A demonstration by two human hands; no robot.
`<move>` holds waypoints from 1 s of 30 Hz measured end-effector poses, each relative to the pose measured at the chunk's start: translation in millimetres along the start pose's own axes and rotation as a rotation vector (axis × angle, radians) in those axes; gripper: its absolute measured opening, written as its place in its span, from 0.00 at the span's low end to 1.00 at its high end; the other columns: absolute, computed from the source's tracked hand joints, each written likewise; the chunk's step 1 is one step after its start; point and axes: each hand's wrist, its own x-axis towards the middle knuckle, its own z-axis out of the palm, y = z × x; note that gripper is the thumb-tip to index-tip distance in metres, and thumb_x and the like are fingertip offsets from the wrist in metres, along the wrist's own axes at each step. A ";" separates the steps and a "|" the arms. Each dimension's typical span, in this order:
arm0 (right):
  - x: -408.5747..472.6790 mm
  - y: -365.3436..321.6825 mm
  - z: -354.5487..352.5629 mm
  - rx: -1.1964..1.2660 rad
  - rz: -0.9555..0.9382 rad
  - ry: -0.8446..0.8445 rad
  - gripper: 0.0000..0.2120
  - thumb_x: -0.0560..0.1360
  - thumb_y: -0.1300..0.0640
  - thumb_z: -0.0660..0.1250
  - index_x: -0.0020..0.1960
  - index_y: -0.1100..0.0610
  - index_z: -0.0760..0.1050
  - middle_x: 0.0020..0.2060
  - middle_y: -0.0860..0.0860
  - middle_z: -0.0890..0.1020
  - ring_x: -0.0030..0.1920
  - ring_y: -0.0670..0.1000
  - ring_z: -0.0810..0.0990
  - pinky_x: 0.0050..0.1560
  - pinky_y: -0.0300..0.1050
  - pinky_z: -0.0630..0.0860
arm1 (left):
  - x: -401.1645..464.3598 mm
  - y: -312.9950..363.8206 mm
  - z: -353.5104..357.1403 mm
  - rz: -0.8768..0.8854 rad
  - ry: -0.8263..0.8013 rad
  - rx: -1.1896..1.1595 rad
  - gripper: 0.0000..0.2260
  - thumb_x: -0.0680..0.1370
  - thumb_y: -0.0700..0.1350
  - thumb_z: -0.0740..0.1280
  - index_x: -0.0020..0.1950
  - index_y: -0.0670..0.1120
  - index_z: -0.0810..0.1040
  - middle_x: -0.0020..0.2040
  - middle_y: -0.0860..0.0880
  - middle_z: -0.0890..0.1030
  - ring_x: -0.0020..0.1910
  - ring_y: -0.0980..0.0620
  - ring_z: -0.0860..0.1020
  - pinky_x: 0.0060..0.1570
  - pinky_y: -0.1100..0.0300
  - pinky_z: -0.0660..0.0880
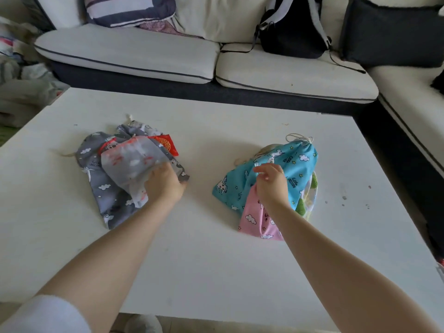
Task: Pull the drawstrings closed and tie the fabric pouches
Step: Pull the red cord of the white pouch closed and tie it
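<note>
Two heaps of drawstring pouches lie on the white table (211, 255). On the left, a light grey pouch (134, 162) with red marks lies on top of dark grey cloud-print pouches (105, 191). My left hand (165, 185) grips the light grey pouch at its near right edge, fingers curled over the fabric. On the right, a blue unicorn-print pouch (298, 164) lies over a pink pouch (254, 217) and a green-and-white one (310, 198). My right hand (271, 186) pinches the blue pouch's fabric near its middle. The blue pouch's cream drawstring (298, 137) loops at its far end.
A red packet (168, 143) pokes out from the far side of the left heap. A cream sofa (134, 54) runs along the table's far edge and right side, with a black backpack (293, 32) and cushions on it. Clutter lies on the floor at left.
</note>
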 end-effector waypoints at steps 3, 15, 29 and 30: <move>-1.7 -13.5 10.4 -0.131 -0.198 0.057 0.15 0.71 0.69 0.57 0.46 0.59 0.80 0.55 0.53 0.77 0.56 0.55 0.71 0.57 0.48 0.68 | 3.4 -16.8 4.4 0.037 -0.050 0.178 0.30 0.71 0.58 0.69 0.64 0.40 0.68 0.63 0.40 0.72 0.63 0.41 0.70 0.57 0.50 0.66; -8.8 -57.2 71.1 0.200 0.187 -0.406 0.12 0.77 0.59 0.58 0.59 0.60 0.73 0.44 0.50 0.75 0.42 0.50 0.74 0.46 0.42 0.71 | 1.9 -17.9 -4.9 0.353 0.088 -0.394 0.06 0.78 0.39 0.61 0.51 0.39 0.76 0.48 0.38 0.81 0.48 0.39 0.79 0.44 0.52 0.71; -9.0 -26.4 16.3 0.380 0.344 -0.365 0.06 0.68 0.65 0.71 0.42 0.56 0.80 0.34 0.51 0.84 0.38 0.50 0.82 0.42 0.40 0.77 | -18.7 9.5 -12.9 0.293 -0.101 -0.759 0.07 0.75 0.44 0.66 0.51 0.44 0.78 0.51 0.47 0.79 0.50 0.52 0.76 0.49 0.64 0.68; -10.9 -26.1 9.7 0.446 0.313 -0.376 0.07 0.68 0.67 0.70 0.40 0.56 0.81 0.34 0.51 0.84 0.38 0.51 0.83 0.44 0.42 0.78 | -14.2 12.0 -15.1 0.204 -0.080 -0.756 0.10 0.75 0.49 0.66 0.51 0.44 0.77 0.50 0.47 0.78 0.51 0.49 0.75 0.50 0.60 0.68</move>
